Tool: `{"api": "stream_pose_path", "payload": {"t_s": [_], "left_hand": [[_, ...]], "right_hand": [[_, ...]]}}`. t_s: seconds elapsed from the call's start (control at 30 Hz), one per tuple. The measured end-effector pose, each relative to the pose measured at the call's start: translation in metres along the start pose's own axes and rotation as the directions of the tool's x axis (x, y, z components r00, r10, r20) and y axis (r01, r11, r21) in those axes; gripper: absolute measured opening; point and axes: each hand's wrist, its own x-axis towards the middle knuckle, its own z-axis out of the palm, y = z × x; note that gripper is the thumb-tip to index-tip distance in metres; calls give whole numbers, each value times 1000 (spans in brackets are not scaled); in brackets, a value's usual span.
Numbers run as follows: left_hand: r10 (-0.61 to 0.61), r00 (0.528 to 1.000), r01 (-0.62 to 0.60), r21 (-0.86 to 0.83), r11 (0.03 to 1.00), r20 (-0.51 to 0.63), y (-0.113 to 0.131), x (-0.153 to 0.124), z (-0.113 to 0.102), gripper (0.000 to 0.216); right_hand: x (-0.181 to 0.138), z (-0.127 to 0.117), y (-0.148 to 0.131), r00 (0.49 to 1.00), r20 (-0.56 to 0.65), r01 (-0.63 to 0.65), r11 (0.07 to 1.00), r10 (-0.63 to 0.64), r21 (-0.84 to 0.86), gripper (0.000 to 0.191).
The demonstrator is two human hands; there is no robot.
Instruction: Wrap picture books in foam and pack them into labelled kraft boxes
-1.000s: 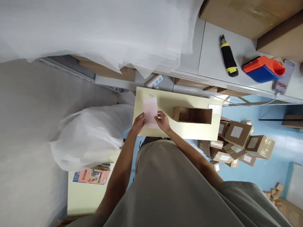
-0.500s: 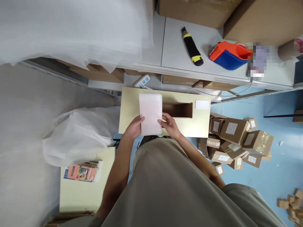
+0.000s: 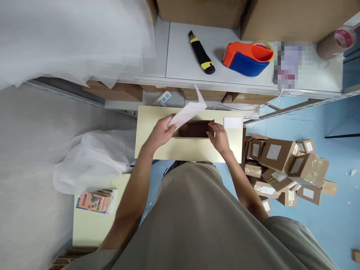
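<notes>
An open brown cardboard box [image 3: 194,130] lies on a small pale yellow table [image 3: 157,146]. My left hand [image 3: 161,131] is closed on a white foam-wrapped packet [image 3: 188,111], held tilted above the box's left end. At the box's right end, my right hand [image 3: 218,135] grips the rim with bent fingers. A white label [image 3: 232,122] lies on the table just right of the box.
Behind stands a white desk [image 3: 180,52] with a black-and-yellow utility knife [image 3: 201,57], an orange-and-blue tape dispenser [image 3: 247,58] and large cartons. A heap of taped small boxes [image 3: 284,165] lies on the blue floor to the right. White foam sheets [image 3: 70,37] and a plastic bag [image 3: 92,159] are at the left.
My left hand alone has carried the packet right and tilted it over the box. My right hand let go of it and moved to the box's right end.
</notes>
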Motion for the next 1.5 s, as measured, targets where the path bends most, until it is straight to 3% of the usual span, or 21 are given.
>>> {"api": "stream_pose_path", "payload": {"t_s": [0.07,0.17,0.47,0.83,1.0,1.1,1.2,1.27,1.37,1.5], "left_hand": [[38,996,-46,102,994,82,10,14,9,43],[11,979,-55,210,976,206,16,29,26,46],[-166,930,-16,487,873,328,-9,45,61,55],[-235,905,46,465,884,356,-57,52,119,54],[-36,966,-45,301,953,256,-64,31,106,56],[18,998,-33,275,961,58,-70,5,85,48],[12,976,49,271,961,-219,-82,-24,67,51],[-66,942,142,213,967,-330,-93,-40,61,60],[-181,925,230,112,967,-335,-107,-54,61,62],[-147,952,179,97,979,-269,-109,-58,71,45]], "right_hand": [[3,0,12,998,52,32,989,-24,-146,46],[5,6,23,993,116,42,973,-15,-226,67],[10,16,42,980,173,-73,988,96,-135,112],[12,17,50,982,160,-91,995,96,-40,113],[5,12,48,985,140,-98,994,103,-43,107],[-4,5,45,990,106,-84,996,88,-39,95],[-15,-3,42,995,25,-92,996,92,7,86],[-20,-7,39,991,-32,-128,990,130,52,81],[-25,-8,31,978,-84,-183,978,191,98,71],[-28,2,14,974,-114,-179,975,195,133,61]]}}
